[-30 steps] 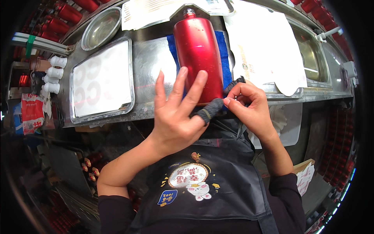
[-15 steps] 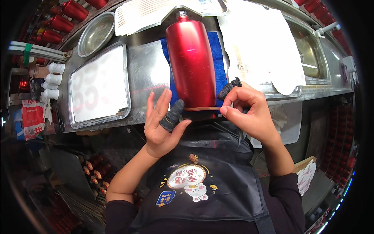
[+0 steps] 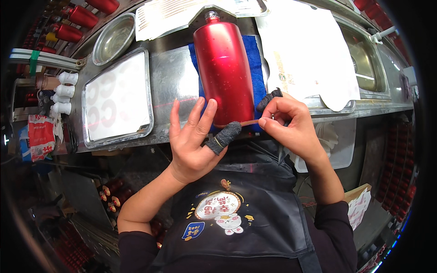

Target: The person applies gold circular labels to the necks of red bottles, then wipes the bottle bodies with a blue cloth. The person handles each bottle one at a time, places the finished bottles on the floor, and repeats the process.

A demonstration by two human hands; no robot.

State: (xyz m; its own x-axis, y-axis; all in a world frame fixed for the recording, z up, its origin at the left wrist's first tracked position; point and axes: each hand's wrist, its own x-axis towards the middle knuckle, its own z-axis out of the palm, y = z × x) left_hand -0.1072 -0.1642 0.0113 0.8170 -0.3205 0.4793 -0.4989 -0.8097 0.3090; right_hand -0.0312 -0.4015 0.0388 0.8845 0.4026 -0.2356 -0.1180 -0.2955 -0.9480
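A glossy red bottle [image 3: 224, 68], beaded with drops, lies on a blue towel [image 3: 258, 68], its neck pointing away from me. A thin brownish strip [image 3: 248, 122] runs along its near base edge and out to the right. My right hand [image 3: 291, 127] pinches the strip's end between thumb and index finger. My left hand [image 3: 193, 141] is open beside the base, with its fingers spread. Its index finger wears a black finger sleeve [image 3: 226, 136] and reaches over the strip. Another black sleeve [image 3: 269, 99] covers a right-hand finger. A slim dark pointed thing below my right hand is unclear.
At left are a metal tray [image 3: 146, 91] holding a printed white sheet and a metal bowl [image 3: 114, 38]. White sheets [image 3: 309, 50] lie at right before a sink [image 3: 364, 68]. White spools [image 3: 63, 91] stand far left. More red bottles [image 3: 82, 17] line the back.
My left hand has turned, bringing its sleeved index finger right and down over the strip at the base. My right hand keeps its pinch and has shifted slightly.
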